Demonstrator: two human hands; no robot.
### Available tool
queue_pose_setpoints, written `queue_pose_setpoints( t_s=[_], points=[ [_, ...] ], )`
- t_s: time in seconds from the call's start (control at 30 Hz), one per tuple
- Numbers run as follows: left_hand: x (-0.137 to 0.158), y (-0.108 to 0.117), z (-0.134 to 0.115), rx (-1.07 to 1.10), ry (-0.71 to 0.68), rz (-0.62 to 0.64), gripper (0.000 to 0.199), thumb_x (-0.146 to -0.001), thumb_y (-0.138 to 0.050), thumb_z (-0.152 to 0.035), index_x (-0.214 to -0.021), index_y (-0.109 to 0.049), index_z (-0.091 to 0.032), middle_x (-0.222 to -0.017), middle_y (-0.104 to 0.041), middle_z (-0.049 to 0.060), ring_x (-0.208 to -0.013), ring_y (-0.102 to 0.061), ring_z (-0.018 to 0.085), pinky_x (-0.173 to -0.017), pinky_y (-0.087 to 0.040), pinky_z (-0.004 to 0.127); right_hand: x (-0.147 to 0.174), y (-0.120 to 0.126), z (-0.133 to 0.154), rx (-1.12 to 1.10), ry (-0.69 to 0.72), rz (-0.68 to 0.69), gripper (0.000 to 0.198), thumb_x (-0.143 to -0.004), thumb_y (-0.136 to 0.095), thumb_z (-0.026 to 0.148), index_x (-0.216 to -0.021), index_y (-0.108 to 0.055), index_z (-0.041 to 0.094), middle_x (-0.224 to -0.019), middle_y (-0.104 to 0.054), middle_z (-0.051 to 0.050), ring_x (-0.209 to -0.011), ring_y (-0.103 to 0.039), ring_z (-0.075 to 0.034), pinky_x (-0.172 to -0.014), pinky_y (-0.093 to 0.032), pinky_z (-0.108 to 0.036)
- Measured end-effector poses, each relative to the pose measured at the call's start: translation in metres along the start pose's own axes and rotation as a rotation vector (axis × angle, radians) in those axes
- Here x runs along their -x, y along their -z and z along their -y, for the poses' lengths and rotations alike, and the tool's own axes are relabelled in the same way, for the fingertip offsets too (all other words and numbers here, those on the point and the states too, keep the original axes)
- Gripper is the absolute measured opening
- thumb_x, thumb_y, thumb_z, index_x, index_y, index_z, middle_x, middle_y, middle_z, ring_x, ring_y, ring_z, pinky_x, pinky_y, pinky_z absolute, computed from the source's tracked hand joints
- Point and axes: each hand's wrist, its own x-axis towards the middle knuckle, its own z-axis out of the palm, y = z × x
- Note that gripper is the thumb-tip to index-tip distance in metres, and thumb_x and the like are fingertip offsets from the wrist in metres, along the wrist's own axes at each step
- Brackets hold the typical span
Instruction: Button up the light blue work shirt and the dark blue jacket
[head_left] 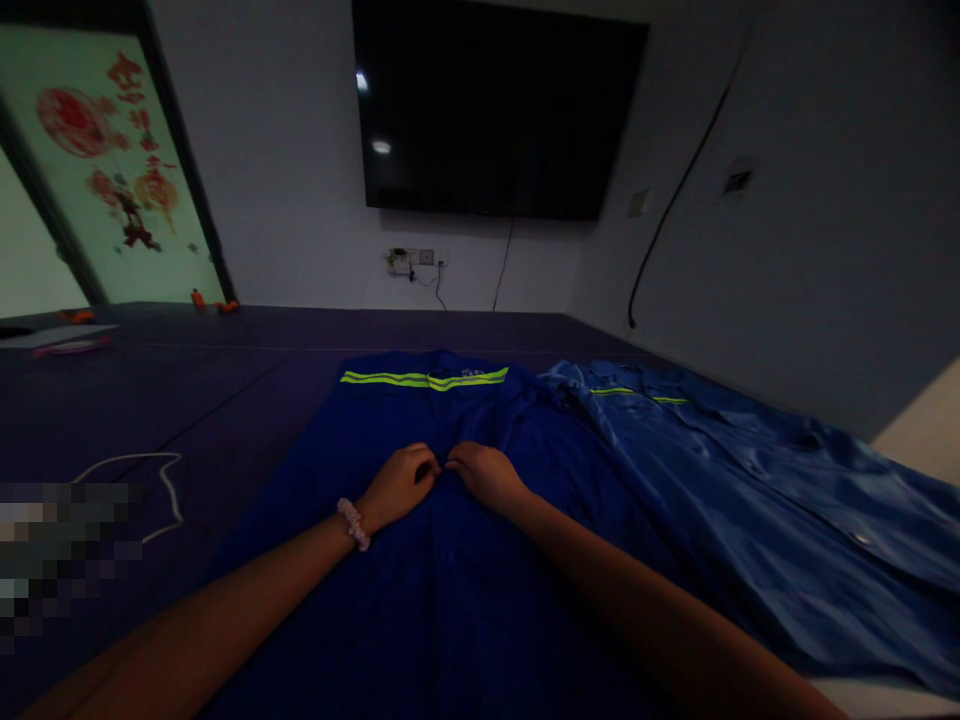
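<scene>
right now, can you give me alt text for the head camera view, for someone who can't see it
Two bare hands, the left hand and right hand, meet at the front opening of a dark blue work shirt with yellow reflective stripes, spread flat on a dark table. A lighter blue shirt lies beside it on the right, below a wall-mounted black screen.

A dim room: 1 dark wall-mounted television point(495, 105) on a pale wall point(292, 150), a socket strip point(415, 259) below it, and a glass door point(97, 170) with red decorations at left.
</scene>
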Motion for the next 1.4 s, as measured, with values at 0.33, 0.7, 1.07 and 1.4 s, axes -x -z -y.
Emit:
queue_pose_setpoints(
  t_s=[0.33,0.7,1.07,1.4],
  points=[
    [0.001,-0.002,0.004,0.008,0.037,-0.041,0.014,-0.072,-0.048,-0.012,-0.068,-0.062,-0.015,-0.073,-0.061,0.002,-0.067,-0.054,0.012,-0.062,-0.04,0.023,0.003,-0.002,-0.004,-0.136,0.027,-0.035,0.021,-0.083,-0.053,0.03,-0.1,-0.06,0.02,-0.09,-0.063,-0.004,-0.084,-0.058,-0.015,-0.07,-0.04,-0.023],
    [0.002,-0.001,0.0,0.011,0.038,-0.029,0.016,-0.072,-0.048,-0.01,-0.068,-0.062,-0.015,-0.073,-0.061,0.002,-0.068,-0.055,0.012,-0.063,-0.04,0.022,0.003,0.001,-0.002,-0.113,0.021,-0.025,0.019,-0.084,-0.053,0.03,-0.096,-0.063,0.019,-0.094,-0.064,-0.005,-0.085,-0.058,-0.015,-0.07,-0.04,-0.023],
    [0.002,0.001,-0.004,0.014,0.052,-0.005,0.015,-0.071,-0.048,-0.011,-0.069,-0.062,-0.015,-0.074,-0.061,0.003,-0.068,-0.054,0.012,-0.063,-0.04,0.023,0.004,0.005,0.003,-0.015,-0.065,0.01,0.022,-0.088,-0.045,0.031,-0.091,-0.063,0.019,-0.093,-0.064,-0.005,-0.087,-0.058,-0.017,-0.072,-0.039,-0.025],
    [0.003,0.002,-0.005,-0.021,0.016,0.031,0.02,-0.078,-0.052,-0.028,-0.064,-0.058,-0.015,-0.067,-0.057,0.001,-0.064,-0.051,0.011,-0.06,-0.036,0.022,0.004,0.006,0.007,-0.009,-0.145,-0.053,0.022,-0.088,-0.04,0.027,-0.092,-0.06,0.02,-0.094,-0.064,-0.005,-0.087,-0.058,-0.017,-0.068,-0.038,-0.024]
  ],
)
